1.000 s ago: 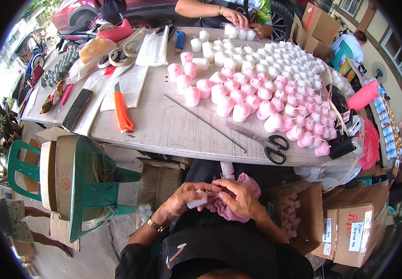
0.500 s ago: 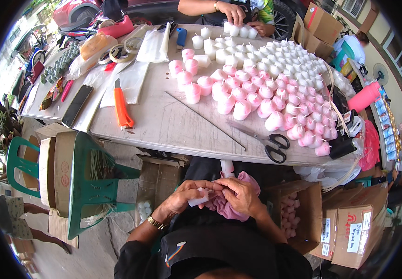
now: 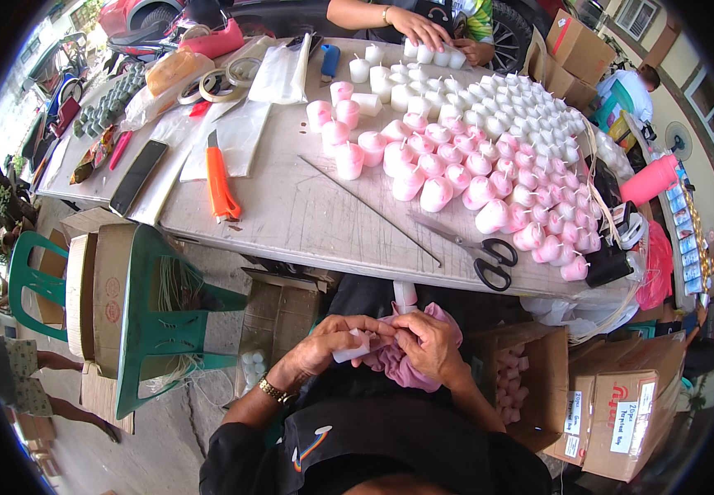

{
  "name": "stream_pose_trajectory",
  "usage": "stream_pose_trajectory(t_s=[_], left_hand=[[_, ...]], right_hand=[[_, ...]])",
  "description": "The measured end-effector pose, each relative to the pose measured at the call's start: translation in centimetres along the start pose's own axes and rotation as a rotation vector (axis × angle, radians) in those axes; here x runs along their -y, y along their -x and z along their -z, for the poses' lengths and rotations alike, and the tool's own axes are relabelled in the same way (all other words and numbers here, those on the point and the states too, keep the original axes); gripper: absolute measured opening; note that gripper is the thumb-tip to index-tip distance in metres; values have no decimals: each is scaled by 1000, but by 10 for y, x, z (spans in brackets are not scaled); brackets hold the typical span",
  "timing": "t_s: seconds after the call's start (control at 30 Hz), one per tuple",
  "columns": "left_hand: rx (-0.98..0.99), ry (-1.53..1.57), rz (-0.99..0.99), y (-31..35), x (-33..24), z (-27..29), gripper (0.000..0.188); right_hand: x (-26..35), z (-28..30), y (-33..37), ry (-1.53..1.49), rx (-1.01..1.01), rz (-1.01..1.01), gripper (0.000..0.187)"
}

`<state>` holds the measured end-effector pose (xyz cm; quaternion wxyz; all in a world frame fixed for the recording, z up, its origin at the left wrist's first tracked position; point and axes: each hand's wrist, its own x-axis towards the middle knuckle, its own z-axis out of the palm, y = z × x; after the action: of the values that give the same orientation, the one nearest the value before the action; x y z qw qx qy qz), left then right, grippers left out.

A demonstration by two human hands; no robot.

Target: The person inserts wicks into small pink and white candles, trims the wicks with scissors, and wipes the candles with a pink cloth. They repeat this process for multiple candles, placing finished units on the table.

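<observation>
Over my lap, my left hand [image 3: 330, 340] is closed around a pale votive candle [image 3: 350, 346], held tilted on its side. My right hand [image 3: 429, 348] meets it fingertip to fingertip in a pinch. Whatever lies between those fingertips is too small to make out. A pink cloth [image 3: 400, 368] is bunched under and between both hands. Just beyond my hands, another pale candle [image 3: 405, 294] is by the table edge. On the table ahead stand rows of pink candles [image 3: 436, 195] with wicks up, and white candles [image 3: 522, 103] behind them.
Scissors [image 3: 493, 262], a thin metal rod [image 3: 369, 210], an orange cutter [image 3: 220, 186] and a phone [image 3: 138, 177] lie on the table [image 3: 291, 231]. Across it, a co-worker's hand [image 3: 423, 31] rests on white candles. A green chair [image 3: 146, 330] stands left; an open carton of pink candles [image 3: 548, 384] sits right.
The view has shifted slightly. My hands keep nearly the same pinch, with the candle still in the left. Across the table, the co-worker's fingers have spread over the white candles.
</observation>
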<state>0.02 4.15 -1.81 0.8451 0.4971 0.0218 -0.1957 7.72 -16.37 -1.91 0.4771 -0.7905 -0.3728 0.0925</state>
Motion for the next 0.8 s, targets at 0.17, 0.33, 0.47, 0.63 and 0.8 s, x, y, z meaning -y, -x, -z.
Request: stream_pose_trajectory(t_s=[0.17, 0.33, 0.47, 0.63, 0.8], left_hand=[[-115, -367, -87, 13, -34, -7, 52], [-237, -815, -507, 13, -80, -10, 58], [-333, -1023, -653, -16, -107, -15, 50], [-294, -1376, -910, -72, -117, -10, 51], [-304, -1591, -936, -103, -112, 8, 50]], right_hand=[[0, 4, -2, 51, -40, 64, 10], [-1, 4, 0, 28, -39, 50, 9], [0, 1, 2, -26, -37, 56, 9], [1, 2, 4, -7, -55, 76, 8], [1, 4, 7, 6, -51, 94, 7]])
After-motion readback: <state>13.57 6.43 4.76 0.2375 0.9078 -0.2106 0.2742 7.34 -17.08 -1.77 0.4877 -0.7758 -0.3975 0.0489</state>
